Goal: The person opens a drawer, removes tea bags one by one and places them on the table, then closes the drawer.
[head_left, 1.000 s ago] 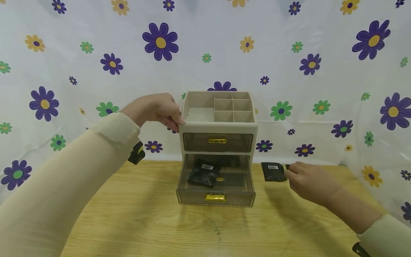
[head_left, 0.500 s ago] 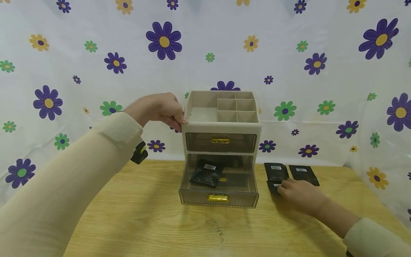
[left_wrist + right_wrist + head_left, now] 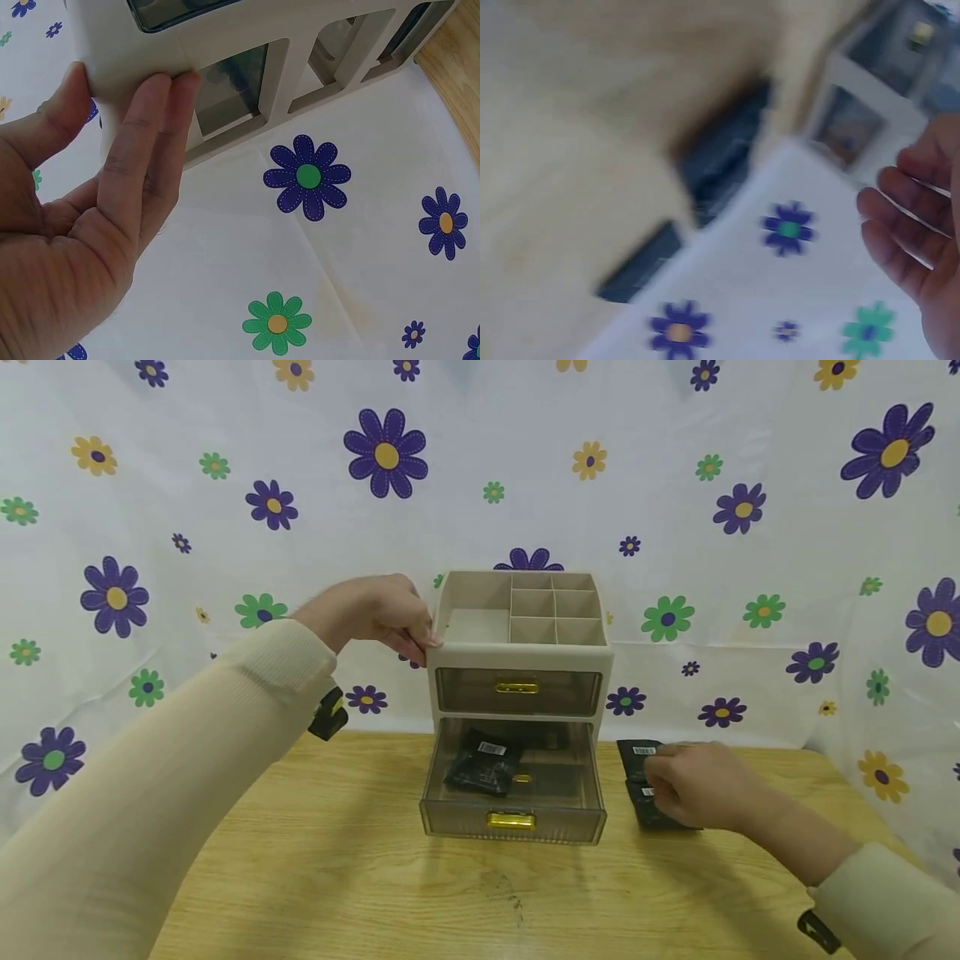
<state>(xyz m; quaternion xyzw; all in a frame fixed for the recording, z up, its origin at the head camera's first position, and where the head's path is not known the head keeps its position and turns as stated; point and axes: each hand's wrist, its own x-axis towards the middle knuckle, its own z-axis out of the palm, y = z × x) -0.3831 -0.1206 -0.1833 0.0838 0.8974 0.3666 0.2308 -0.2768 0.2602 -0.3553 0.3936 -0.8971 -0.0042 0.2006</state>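
My left hand [image 3: 401, 618] grips the upper left front corner of a beige desktop drawer organizer [image 3: 517, 653]. In the left wrist view the thumb and fingers [image 3: 131, 161] lie on two sides of that corner. The lower drawer [image 3: 513, 823], smoky and see-through with a gold handle, is pulled out. Inside it, on the left, lies a black packet [image 3: 483, 768] with a white barcode label. My right hand [image 3: 705, 785] is over the table right of the organizer, its fingers loosely bent with nothing between them. Beneath and beside it lie a back packet [image 3: 632, 762] and a front packet [image 3: 651, 814], partly covered.
The upper drawer [image 3: 517, 692] is closed. An open tray and several small compartments [image 3: 534, 603] form the organizer's top. A wooden table [image 3: 360, 860] carries it. Behind hangs a white flowered cloth [image 3: 300, 568]. Another black packet [image 3: 641, 262] shows in the right wrist view.
My right hand went from the table's right side to the front packet, then lifted off it toward the back packets. The left hand keeps its grip; the view shifted slightly.
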